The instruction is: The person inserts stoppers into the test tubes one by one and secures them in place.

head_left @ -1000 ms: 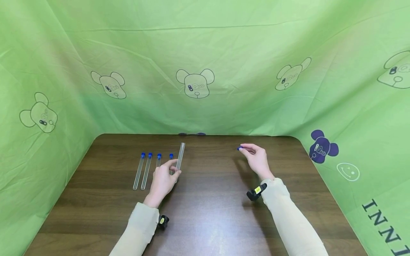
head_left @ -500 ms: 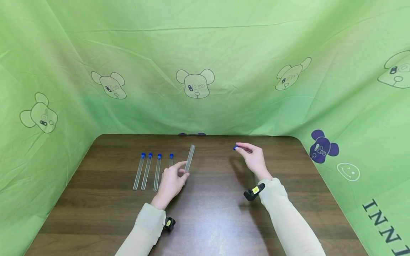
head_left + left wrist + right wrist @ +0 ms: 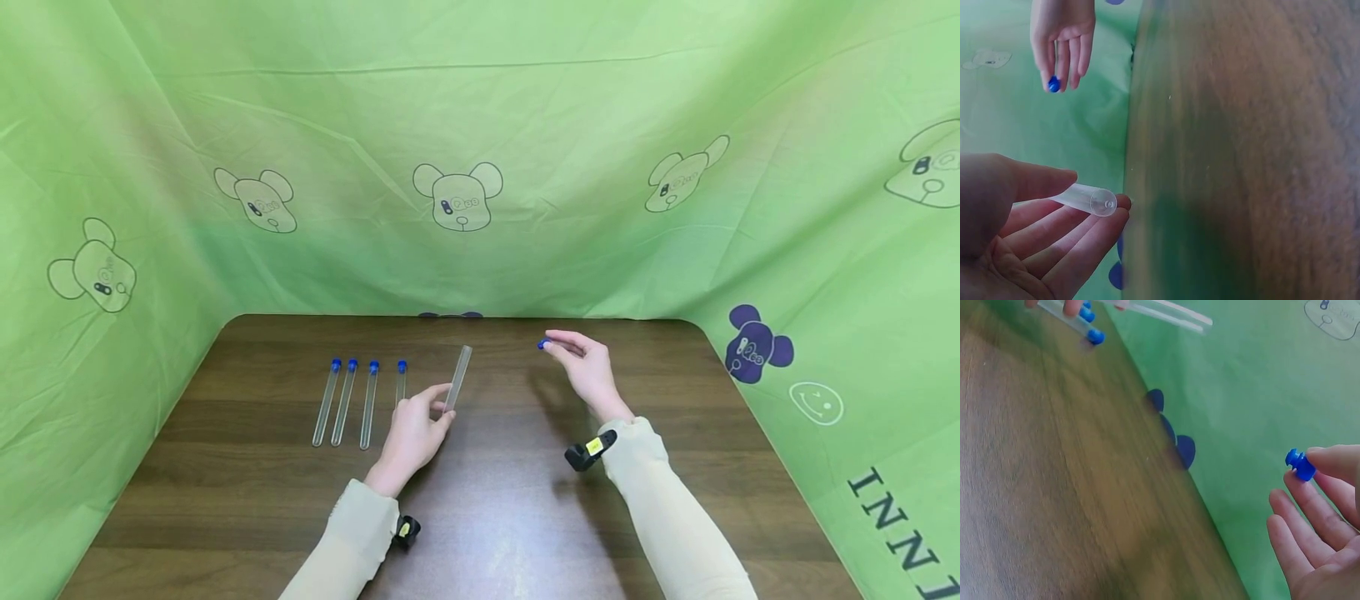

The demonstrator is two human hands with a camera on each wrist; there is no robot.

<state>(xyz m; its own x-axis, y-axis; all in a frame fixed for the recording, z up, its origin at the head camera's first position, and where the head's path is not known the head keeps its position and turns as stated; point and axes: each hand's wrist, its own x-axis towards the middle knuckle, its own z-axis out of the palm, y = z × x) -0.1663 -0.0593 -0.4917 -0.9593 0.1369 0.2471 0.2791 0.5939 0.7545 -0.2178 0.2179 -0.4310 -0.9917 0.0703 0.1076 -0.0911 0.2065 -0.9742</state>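
My left hand (image 3: pixel 414 429) pinches a clear, uncapped test tube (image 3: pixel 459 377) between thumb and fingers; its open end tilts up and to the right. The left wrist view shows the tube's rounded bottom (image 3: pixel 1104 202) past the thumb. Off to the right, my right hand (image 3: pixel 588 375) holds a small blue stopper (image 3: pixel 543 343) by its thumb and fingertips. In the right wrist view the stopper (image 3: pixel 1300 465) shows a ridged narrow end pointing away from the hand. Tube and stopper are apart, both above the table.
Several test tubes with blue stoppers, one of them a capped tube (image 3: pixel 324 404), lie in a row on the brown wooden table (image 3: pixel 225 500). The rightmost capped tube (image 3: pixel 401 379) is partly hidden by my left hand. A green printed cloth (image 3: pixel 465 100) surrounds the table's back and sides.
My left hand has moved right with the test tube, away from the row of capped tubes, whose third tube now shows fully. My right hand has shifted slightly left with the stopper.
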